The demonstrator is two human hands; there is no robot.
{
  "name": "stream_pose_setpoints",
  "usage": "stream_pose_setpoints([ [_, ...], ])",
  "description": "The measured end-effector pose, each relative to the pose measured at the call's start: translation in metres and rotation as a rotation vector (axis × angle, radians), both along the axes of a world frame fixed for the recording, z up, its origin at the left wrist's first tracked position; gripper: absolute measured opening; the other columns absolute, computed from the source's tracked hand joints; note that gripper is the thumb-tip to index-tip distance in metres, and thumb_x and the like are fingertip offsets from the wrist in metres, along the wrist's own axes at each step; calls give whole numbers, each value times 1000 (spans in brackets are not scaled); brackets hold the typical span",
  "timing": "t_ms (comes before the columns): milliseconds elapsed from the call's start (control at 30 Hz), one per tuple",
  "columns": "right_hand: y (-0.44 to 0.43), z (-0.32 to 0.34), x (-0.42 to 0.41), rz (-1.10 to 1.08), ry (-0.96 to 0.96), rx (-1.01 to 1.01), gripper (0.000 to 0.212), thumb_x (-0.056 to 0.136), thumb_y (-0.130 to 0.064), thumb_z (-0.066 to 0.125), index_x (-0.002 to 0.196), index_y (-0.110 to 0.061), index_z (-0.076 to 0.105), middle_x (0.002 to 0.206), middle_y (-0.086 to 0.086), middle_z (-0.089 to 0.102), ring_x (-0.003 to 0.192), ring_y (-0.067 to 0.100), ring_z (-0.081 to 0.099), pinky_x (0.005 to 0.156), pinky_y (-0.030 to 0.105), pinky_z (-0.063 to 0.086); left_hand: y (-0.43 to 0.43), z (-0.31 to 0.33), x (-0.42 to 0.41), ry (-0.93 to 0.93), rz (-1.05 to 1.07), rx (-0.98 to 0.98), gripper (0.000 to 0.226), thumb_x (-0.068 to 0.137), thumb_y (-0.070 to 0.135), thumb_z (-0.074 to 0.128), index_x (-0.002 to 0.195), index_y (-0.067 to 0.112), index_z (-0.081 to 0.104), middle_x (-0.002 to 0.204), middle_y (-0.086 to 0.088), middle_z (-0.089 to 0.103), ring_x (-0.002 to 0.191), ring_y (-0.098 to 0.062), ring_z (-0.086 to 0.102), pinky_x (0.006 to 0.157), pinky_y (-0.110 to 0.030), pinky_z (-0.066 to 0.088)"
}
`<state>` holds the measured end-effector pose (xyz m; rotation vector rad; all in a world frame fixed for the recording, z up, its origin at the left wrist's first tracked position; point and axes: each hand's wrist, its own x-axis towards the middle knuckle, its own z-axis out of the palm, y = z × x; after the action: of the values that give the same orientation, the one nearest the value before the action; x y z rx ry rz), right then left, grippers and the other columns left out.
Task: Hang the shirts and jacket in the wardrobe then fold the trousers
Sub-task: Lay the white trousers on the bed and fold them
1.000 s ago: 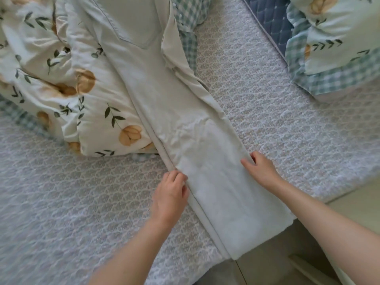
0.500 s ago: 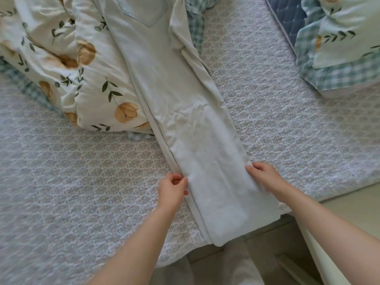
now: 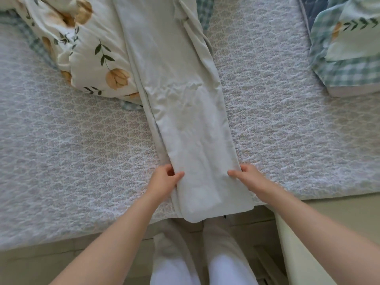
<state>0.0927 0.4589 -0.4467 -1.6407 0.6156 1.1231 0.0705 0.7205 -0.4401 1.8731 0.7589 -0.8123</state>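
Note:
Pale cream trousers (image 3: 181, 103) lie lengthwise on the bed, legs stacked one on the other, hems hanging just past the near edge. My left hand (image 3: 164, 179) pinches the left edge of the legs close to the hems, thumb on top. On the opposite side my right hand (image 3: 246, 177) grips the right edge at the same height, thumb lying on the fabric. The waist end runs out of view at the top.
The bed has a grey patterned quilted cover (image 3: 72, 161). A floral duvet (image 3: 82, 48) is bunched at the upper left, partly under the trousers. A pillow with a check border (image 3: 349, 58) sits at the upper right. My legs (image 3: 201, 260) stand at the bed's edge.
Both hands have slid down the trouser legs toward the hems and now grip the edges. The view has shifted back, so the bed edge and my legs show.

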Motion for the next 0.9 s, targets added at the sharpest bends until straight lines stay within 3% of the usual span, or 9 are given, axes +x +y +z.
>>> stream_pose_setpoints([
  [67, -2, -2, -2, -32, 9, 16, 10, 95, -22, 58, 95, -20, 68, 89, -3, 74, 74, 12, 72, 56, 23, 53, -2, 3, -10, 2, -19, -13, 20, 95, 24, 63, 111, 13, 70, 105, 2, 72, 95, -16, 68, 88, -42, 56],
  [167, -7, -5, -3, -108, 29, 33, 10, 94, -20, 60, 96, -16, 69, 90, 1, 75, 82, 20, 72, 68, 35, 57, 2, 9, -26, -80, 148, -165, 19, 98, 19, 57, 115, 19, 67, 112, 4, 71, 102, -15, 67, 91, -43, 56],
  [367, -11, -2, -10, 53, -44, 29, 16, 97, -25, 55, 97, -19, 70, 94, 2, 75, 82, 17, 73, 67, 35, 59, -5, 8, -60, -246, 270, -89, 13, 102, 25, 51, 111, 31, 58, 103, 11, 68, 92, -7, 67, 69, -29, 56],
  [500, -15, -3, -22, 280, -159, -129, 21, 97, -28, 52, 97, -14, 67, 96, 7, 71, 90, 26, 68, 80, 48, 57, -8, -3, -59, -146, 369, 28, 10, 102, 25, 50, 94, 20, 54, 95, -5, 65, 88, -28, 66, 72, -49, 56],
  [567, -17, -3, -28, 339, -212, -196, 15, 95, -29, 56, 94, -16, 64, 94, 3, 68, 88, 24, 66, 77, 45, 57, -8, -8, -63, -111, 383, 48, 15, 101, 27, 52, 92, 16, 55, 94, -8, 65, 89, -32, 64, 75, -51, 55],
  [667, -18, -1, -41, 453, -293, -301, 6, 93, -27, 58, 93, -21, 60, 90, -4, 64, 83, 16, 62, 68, 31, 54, -11, -9, -77, -85, 294, 16, 14, 96, 29, 60, 104, 18, 62, 100, -1, 68, 93, -22, 65, 80, -43, 55],
  [800, -21, -1, -56, 534, -391, -435, 14, 94, -28, 56, 91, -14, 57, 101, 1, 49, 86, 16, 51, 72, 30, 42, -23, -13, -102, -107, 40, 252, 18, 90, 25, 67, 102, 12, 65, 101, 0, 50, 90, -19, 55, 79, -32, 44],
  [900, -21, -2, -61, 491, -416, -455, 15, 95, -26, 56, 96, -11, 59, 104, 4, 50, 89, 18, 51, 75, 29, 39, -34, -13, -115, -139, 78, 325, 19, 87, 24, 70, 95, 8, 65, 105, -2, 48, 89, -22, 55, 80, -33, 45],
])
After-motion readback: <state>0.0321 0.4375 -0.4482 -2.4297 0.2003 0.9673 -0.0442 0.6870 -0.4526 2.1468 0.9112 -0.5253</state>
